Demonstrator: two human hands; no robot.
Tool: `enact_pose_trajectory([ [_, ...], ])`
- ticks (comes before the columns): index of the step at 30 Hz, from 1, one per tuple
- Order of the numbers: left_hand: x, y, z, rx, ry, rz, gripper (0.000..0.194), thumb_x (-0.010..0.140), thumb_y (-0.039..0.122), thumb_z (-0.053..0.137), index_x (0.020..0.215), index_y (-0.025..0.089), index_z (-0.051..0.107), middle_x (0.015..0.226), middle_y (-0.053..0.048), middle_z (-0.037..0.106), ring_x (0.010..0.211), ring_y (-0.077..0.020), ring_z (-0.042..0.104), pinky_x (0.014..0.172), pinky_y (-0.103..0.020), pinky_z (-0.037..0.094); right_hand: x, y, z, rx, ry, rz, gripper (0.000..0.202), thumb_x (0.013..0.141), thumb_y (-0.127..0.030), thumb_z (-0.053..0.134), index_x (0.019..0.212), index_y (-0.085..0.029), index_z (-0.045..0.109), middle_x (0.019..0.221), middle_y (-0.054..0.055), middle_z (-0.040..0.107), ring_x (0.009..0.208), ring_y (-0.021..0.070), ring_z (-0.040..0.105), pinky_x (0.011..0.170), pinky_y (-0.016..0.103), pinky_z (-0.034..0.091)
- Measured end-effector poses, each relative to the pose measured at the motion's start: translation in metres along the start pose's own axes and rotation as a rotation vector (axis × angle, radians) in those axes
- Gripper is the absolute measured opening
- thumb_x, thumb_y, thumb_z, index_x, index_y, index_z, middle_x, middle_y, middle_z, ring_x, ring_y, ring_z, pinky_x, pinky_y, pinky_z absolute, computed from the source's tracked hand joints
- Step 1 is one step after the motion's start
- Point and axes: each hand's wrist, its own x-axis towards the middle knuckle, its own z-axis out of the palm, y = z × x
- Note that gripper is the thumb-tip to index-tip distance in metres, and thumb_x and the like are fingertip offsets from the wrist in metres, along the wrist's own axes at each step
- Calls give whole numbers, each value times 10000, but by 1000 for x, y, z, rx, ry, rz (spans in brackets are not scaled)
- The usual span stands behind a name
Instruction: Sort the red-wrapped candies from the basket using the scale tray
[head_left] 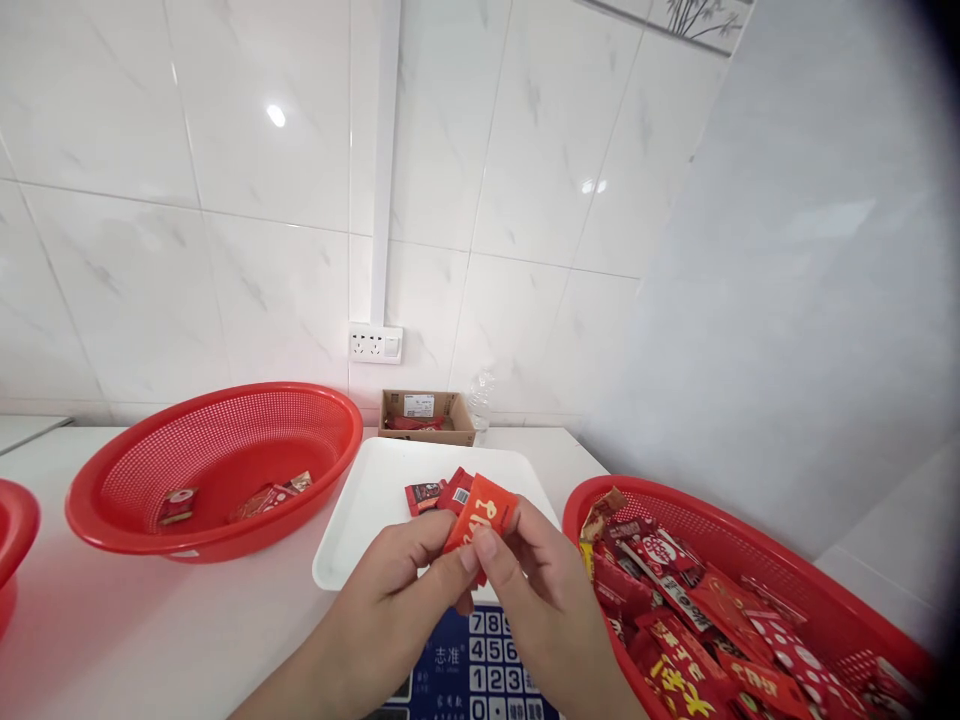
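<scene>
Both hands meet in front of me over the near edge of a white scale tray (364, 500). An orange-red packet (487, 508) with yellow lettering is pinched between them. My left hand (412, 580) has its fingers closed on the packet's lower left side. My right hand (536, 575) holds its right side, the thumb pressed on its front. Just behind the fingers, red packets (427, 495) lie on the tray, partly hidden by the held one. Below the hands shows the blue keypad (491, 665) of the scale, partly covered by my wrists.
At the right, a red basket (720, 510) is full of mixed packets. A red basket (210, 540) at the left holds a few; another basket's rim (22, 520) shows at the left edge. Behind the tray stand a cardboard box (461, 420) and a clear plastic bag (481, 395).
</scene>
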Motion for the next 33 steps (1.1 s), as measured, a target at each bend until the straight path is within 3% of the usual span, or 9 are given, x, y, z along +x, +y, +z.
enact_pose_trajectory([
  [4,-1,0,-1,-42,-48,-24,309,862,423,522,692,168,564,624,29,465,606,-107,423,577,-221,355,-1,-1,-1,122,-205,29,377,845,-534,533,726,-179,578,622,4,560,601,134,539,566,252,444],
  [6,-1,0,-1,-67,-60,-49,313,835,429,557,667,166,554,594,36,448,573,-99,401,542,-216,335,-2,0,-2,141,-228,42,407,835,-555,533,680,-181,577,606,4,551,593,136,531,559,249,440],
  [11,0,2,-1,-122,-91,-71,246,827,382,572,696,174,576,598,35,459,580,-103,412,545,-214,353,-1,2,0,157,-192,65,406,837,-556,529,670,-188,569,574,-6,535,540,128,517,515,240,419],
  [16,-1,1,-2,-116,-107,-53,192,834,342,560,734,180,586,652,27,474,614,-107,418,571,-217,372,0,1,1,30,-137,39,405,882,-518,469,650,-199,557,591,3,549,567,146,532,530,256,430],
  [20,-2,-2,-2,-35,-98,27,215,830,382,557,749,184,580,696,1,502,673,-141,448,635,-254,413,-1,0,-2,-34,-62,0,385,894,-491,461,669,-189,542,629,2,531,595,141,500,552,255,416],
  [23,-2,-3,-1,42,-76,92,274,838,449,534,760,188,566,729,-12,525,706,-159,465,688,-277,424,-1,-1,-2,-49,-79,2,400,899,-493,447,655,-184,515,630,-6,500,600,131,464,559,248,399],
  [28,0,-5,1,116,-29,103,365,835,523,515,692,188,490,703,-5,497,689,-156,451,648,-264,412,1,-5,1,-119,-92,14,424,868,-533,478,619,-192,447,605,-24,414,591,123,402,540,237,378],
  [33,2,-6,1,183,-4,149,371,845,523,510,699,182,516,667,12,498,624,-130,423,581,-229,373,3,-5,1,-144,-85,-35,430,902,-519,415,625,-192,431,604,-29,407,560,109,372,499,217,337],
])
